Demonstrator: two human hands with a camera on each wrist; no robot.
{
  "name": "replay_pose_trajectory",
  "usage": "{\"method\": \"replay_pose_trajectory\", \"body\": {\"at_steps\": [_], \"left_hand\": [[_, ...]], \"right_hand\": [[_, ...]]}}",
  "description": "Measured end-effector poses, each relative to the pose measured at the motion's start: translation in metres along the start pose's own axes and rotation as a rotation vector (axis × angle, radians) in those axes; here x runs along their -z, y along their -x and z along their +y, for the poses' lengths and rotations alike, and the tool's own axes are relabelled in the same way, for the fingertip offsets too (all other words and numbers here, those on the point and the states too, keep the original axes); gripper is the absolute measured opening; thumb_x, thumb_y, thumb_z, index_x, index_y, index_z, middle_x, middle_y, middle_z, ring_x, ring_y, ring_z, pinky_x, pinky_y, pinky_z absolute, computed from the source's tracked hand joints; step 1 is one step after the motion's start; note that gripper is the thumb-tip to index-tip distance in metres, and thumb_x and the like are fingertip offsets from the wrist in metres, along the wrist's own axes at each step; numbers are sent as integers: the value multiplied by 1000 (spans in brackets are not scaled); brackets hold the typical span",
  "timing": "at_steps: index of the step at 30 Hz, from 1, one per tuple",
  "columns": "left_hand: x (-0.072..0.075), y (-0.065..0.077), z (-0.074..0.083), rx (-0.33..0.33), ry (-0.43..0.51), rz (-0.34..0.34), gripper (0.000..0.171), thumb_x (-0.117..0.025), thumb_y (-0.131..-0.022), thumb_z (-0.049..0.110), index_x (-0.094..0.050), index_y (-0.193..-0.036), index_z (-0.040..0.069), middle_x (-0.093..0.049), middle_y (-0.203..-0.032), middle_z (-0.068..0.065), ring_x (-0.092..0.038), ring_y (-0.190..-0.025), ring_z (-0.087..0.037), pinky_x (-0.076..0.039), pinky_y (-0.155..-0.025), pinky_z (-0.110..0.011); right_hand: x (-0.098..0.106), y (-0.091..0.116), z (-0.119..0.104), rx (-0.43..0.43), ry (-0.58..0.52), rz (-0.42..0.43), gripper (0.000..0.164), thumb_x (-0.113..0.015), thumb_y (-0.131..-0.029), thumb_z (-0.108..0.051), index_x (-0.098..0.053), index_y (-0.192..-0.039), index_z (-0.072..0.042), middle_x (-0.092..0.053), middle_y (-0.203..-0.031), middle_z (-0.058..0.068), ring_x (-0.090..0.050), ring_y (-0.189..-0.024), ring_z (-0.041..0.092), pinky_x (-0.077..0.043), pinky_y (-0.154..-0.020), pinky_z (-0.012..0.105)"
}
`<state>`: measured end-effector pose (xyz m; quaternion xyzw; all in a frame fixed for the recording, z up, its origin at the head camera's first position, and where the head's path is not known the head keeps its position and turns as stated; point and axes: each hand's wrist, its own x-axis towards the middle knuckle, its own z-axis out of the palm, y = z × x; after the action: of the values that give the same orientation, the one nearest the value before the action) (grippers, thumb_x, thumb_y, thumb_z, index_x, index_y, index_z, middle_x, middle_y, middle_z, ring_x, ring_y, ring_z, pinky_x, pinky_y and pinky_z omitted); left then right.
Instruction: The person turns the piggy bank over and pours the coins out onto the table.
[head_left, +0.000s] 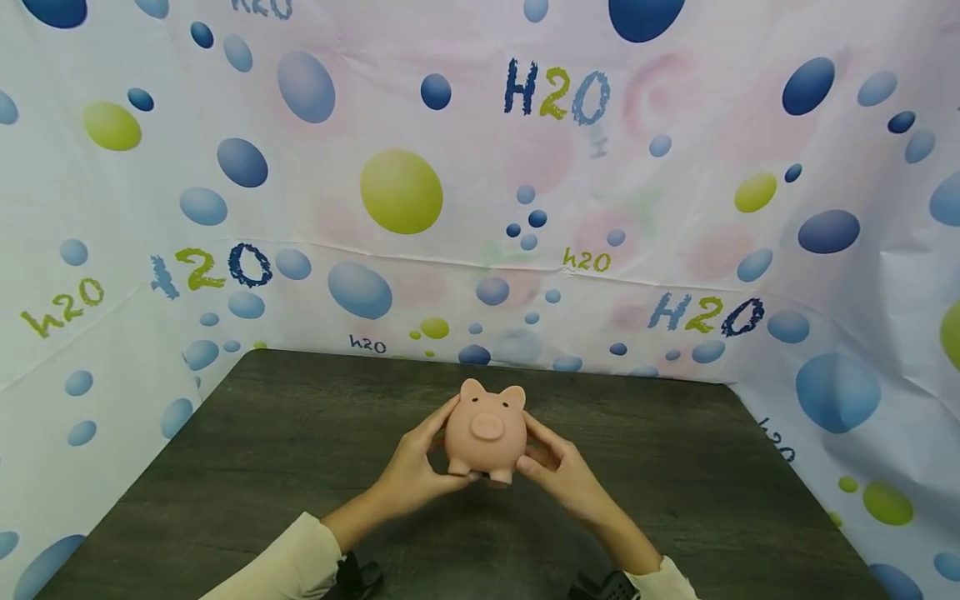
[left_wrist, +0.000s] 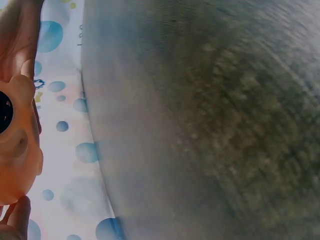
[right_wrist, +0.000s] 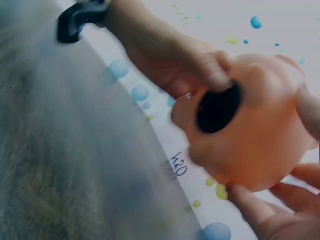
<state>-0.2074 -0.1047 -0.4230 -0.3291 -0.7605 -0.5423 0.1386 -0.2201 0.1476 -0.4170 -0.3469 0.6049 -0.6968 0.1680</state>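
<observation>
A peach-coloured piggy bank (head_left: pixel 487 454) is held up over the table between both hands, its snout facing the head camera. My left hand (head_left: pixel 408 473) grips its left side, with the thumb under the belly. On the opposite side, my right hand (head_left: pixel 566 475) holds it with the thumb low by a foot and the fingers along the flank. The right wrist view shows the underside of the piggy bank (right_wrist: pixel 270 135), where a round black plug (right_wrist: pixel 219 107) sits close to the left thumb. Only part of the piggy bank (left_wrist: pixel 22 160) appears in the left wrist view.
Beneath the hands lies a dark wood-grain table (head_left: pixel 300 417). Behind and beside it hangs a white curtain (head_left: pixel 480 167) printed with blue and green dots and H2O lettering. Black devices (head_left: pixel 603 586) are strapped at both wrists, below pale sleeves (head_left: pixel 288 558).
</observation>
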Motion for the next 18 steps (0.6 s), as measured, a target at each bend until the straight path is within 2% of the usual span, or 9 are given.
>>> {"method": "replay_pose_trajectory", "body": {"at_steps": [2, 6, 8, 10, 14, 18], "left_hand": [[0, 0, 2, 17, 7, 14, 93, -81, -77, 8, -26, -152, 6, -37, -150, -17, -45, -130, -32, -52, -95, -38], [1, 0, 8, 72, -5, 21, 91, -82, -78, 15, -29, -151, 6, -40, -148, -14, -49, -128, -30, -54, -93, -34], [1, 1, 11, 97, -16, 23, 89, -81, -79, 19, -30, -150, 6, -42, -147, -13, -52, -125, -28, -54, -92, -33], [1, 1, 14, 123, -15, 29, 89, -81, -79, 22, -30, -150, 7, -43, -146, -11, -55, -123, -27, -54, -91, -32], [4, -2, 18, 132, 0, 18, 88, -80, -80, 21, -30, -150, 6, -43, -146, -14, -56, -121, -28, -53, -94, -35], [8, -3, 20, 139, 74, -33, 85, -77, -83, 16, -28, -151, 4, -40, -148, -17, -52, -125, -31, -50, -98, -36]], "right_hand": [[-2, 1, 1, 50, 22, -19, 77, -54, -97, 0, -4, -155, -8, -3, -157, 26, -44, -134, 17, -46, -102, 44], [-5, 2, 3, 107, 159, -42, 94, -65, -90, 0, 0, -156, -13, 0, -158, 23, -35, -138, 9, -43, -105, 39], [-7, 2, 4, 121, 235, -21, 96, -68, -88, -2, -1, -156, -14, -3, -158, 24, -32, -139, 5, -42, -107, 35], [-9, 1, 4, 133, 279, 5, 94, -67, -88, -1, -3, -156, -13, -9, -156, 27, -35, -137, 6, -43, -106, 33], [-11, -1, 5, 151, 309, 66, 85, -62, -91, 3, -8, -155, -8, -19, -153, 30, -42, -132, 5, -46, -102, 32], [-10, -1, 3, 129, 231, 84, 81, -62, -90, 5, -13, -154, -5, -21, -152, 29, -45, -130, 6, -48, -100, 35]]}}
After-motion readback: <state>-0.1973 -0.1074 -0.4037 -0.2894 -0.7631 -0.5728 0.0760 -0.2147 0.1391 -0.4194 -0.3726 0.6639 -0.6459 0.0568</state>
